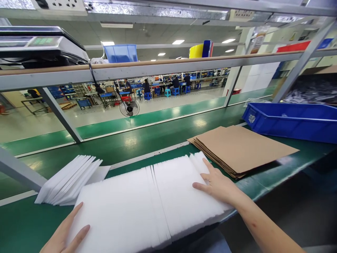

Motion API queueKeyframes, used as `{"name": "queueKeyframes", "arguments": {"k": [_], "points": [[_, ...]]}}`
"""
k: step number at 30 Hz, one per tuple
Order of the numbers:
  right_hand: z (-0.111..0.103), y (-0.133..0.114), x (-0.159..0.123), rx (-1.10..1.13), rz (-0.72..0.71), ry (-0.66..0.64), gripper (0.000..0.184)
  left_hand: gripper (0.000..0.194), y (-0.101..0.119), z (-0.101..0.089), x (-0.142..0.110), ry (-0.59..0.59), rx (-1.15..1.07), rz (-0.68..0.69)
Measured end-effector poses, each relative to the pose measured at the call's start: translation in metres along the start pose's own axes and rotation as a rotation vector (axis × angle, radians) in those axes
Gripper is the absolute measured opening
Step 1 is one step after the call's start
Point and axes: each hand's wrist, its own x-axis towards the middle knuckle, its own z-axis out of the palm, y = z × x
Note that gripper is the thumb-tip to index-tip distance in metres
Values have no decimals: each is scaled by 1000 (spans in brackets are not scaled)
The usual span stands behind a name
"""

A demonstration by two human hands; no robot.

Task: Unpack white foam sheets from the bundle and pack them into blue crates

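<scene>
A long row of white foam sheets (118, 207), packed on edge side by side, lies along the front edge of the green bench. At its left end my left hand (67, 232) rests against the foam, thumb and a finger spread apart; its other fingers are hidden. On the right end lies my right hand (217, 184) with fingers spread, touching the last sheets, which lean a little apart. Narrow gaps show near the row's middle. Behind my left hand, a smaller bunch of white foam sheets (70, 179) leans in a loose fan.
Flat brown cardboard sheets (242, 146) are stacked right of the foam. Beyond them stands a blue bin (292, 121). A metal shelf rail (163, 68) crosses above the bench, bearing a scale (44, 45). Slanted posts (61, 114) stand behind. Several people sit far off.
</scene>
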Motion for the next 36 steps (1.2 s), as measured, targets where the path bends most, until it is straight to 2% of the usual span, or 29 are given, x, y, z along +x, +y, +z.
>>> {"name": "queueKeyframes", "arguments": {"k": [6, 12, 18, 25, 31, 36], "points": [[-1, 7, 1, 0, 1, -9, 66, 66, 5, -1, 0, -37, -6, -37], [3, 10, 3, -52, 4, 44, 67, 64, 16, 2, -5, 93, -53, -42], [4, 15, 3, -97, 35, 55, 67, 68, 11, -3, -3, -5, -12, -39], [4, 9, 2, -105, 8, 56, 71, 71, -5, 4, 3, 23, -3, -53], [5, 1, 3, -121, 11, 76, 72, 72, -5, 2, 3, -37, 19, -62], [3, 8, 5, -113, 19, 47, 70, 71, -3, 2, 3, -38, 31, -53]]}}
